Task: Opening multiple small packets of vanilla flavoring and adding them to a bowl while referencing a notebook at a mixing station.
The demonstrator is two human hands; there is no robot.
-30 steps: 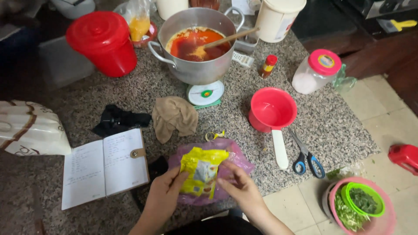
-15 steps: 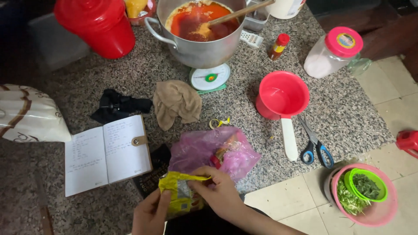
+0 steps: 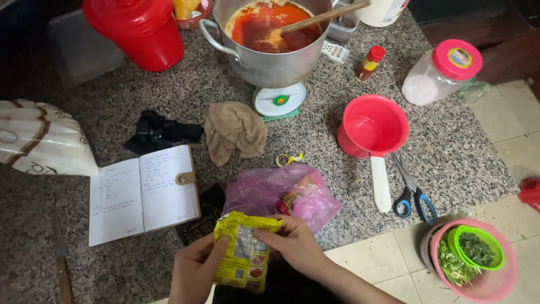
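Head camera: I see my left hand (image 3: 197,267) and right hand (image 3: 292,245) both pinching a yellow seasoning packet (image 3: 243,258) at the counter's near edge, left fingers (image 3: 220,247) closed on its left side, right fingers (image 3: 264,235) clamped on its upper right corner. Just beyond my fingertips lies a pink plastic bag (image 3: 284,194). Left of my left fingers, an open notebook (image 3: 143,194) rests on the granite counter (image 3: 450,146). Farther beyond, a steel pot (image 3: 270,42) of red sauce sits on a kitchen scale (image 3: 279,101); a red scoop (image 3: 372,130) and blue-handled scissors (image 3: 413,194) lie to the right.
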